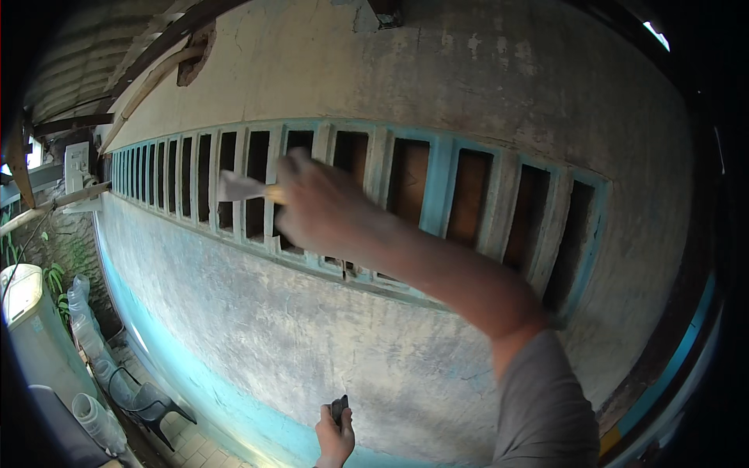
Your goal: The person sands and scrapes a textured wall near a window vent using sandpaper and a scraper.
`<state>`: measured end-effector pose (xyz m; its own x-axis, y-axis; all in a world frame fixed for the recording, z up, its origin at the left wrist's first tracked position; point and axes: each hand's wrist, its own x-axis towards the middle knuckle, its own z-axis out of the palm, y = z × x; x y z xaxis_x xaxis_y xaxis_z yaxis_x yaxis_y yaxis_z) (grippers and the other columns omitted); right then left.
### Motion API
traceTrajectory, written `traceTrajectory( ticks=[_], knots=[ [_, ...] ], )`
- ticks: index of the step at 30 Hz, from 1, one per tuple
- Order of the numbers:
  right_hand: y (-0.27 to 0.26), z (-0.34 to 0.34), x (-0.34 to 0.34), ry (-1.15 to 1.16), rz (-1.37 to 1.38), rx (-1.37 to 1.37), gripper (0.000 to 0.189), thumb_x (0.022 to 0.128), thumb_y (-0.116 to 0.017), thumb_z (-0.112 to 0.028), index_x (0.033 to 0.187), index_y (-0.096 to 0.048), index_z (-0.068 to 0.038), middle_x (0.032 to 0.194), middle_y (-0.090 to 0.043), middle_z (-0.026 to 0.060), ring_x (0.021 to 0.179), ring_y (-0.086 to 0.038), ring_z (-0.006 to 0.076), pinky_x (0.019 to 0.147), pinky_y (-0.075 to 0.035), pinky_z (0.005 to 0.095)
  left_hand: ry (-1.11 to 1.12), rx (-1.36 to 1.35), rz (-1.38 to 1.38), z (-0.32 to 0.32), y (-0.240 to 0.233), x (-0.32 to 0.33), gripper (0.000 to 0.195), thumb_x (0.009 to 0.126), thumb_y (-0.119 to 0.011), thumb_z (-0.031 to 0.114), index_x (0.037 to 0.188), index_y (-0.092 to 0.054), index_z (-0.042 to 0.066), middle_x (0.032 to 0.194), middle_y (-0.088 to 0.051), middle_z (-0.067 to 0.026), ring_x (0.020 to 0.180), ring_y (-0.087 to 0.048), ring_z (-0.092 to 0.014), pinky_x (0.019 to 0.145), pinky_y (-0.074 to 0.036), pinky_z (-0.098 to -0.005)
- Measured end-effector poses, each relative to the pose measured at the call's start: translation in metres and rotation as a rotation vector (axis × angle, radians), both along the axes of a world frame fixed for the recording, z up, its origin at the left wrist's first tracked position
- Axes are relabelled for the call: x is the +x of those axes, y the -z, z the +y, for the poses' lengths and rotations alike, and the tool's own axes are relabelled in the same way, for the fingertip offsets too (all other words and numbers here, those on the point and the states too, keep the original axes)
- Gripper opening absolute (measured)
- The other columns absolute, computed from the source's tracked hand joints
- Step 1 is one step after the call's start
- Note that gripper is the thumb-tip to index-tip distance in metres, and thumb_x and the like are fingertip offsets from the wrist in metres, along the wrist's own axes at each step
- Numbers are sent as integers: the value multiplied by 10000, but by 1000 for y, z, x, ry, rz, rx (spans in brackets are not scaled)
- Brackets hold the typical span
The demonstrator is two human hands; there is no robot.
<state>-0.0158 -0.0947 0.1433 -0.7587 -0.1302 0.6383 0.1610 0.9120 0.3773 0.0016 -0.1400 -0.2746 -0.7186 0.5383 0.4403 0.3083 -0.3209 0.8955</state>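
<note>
My right hand [322, 207] reaches up and across to the left, closed around the yellowish handle of a putty knife [240, 187]. Its broad flat blade points left, in front of the slats of a long ventilation grille [439, 187]. Whether the blade touches a slat cannot be told. The grille has turquoise paint in places and bare grey surfaces elsewhere, with dark openings between the slats. Low in the view, my left hand [335, 439] grips a small dark object [337, 408] of unclear kind, in front of the patchy plaster wall [263, 304].
A bamboo pole [149, 76] runs beside the wall under a corrugated roof [76, 52]. At lower left are a dark plastic chair [155, 406], stacked clear plastic containers [96, 415] and a large pale bin [41, 327]. A white boxed unit [76, 169] stands at the far end.
</note>
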Motion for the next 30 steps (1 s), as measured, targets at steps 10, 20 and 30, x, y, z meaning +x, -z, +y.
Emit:
traceTrajectory(
  ticks=[10,20,30],
  knots=[
    [-74,35,113,501,251,394,435,821,-619,-99,1255,-598,-84,888,-653,178,750,-653,289,761,-558,411,7,34,186,33,-48,38,181,890,-646,131,890,-495,30,631,-597,-180,551,-594,-392,481,-434,-440],
    [-101,18,91,612,130,260,281,804,-569,-167,997,-699,-10,915,-696,186,864,-693,339,809,-561,431,-350,472,838,71,-220,-3,433,725,-553,-18,1155,-506,-16,1094,-534,-201,1040,-511,-386,924,-394,-476],
    [-108,16,68,690,94,332,306,822,-633,-267,983,-700,-16,883,-691,198,834,-694,333,788,-562,433,-193,427,940,123,-248,14,494,741,-615,47,1224,-513,39,1201,-490,-242,1126,-477,-406,1041,-341,-504]
  ],
)
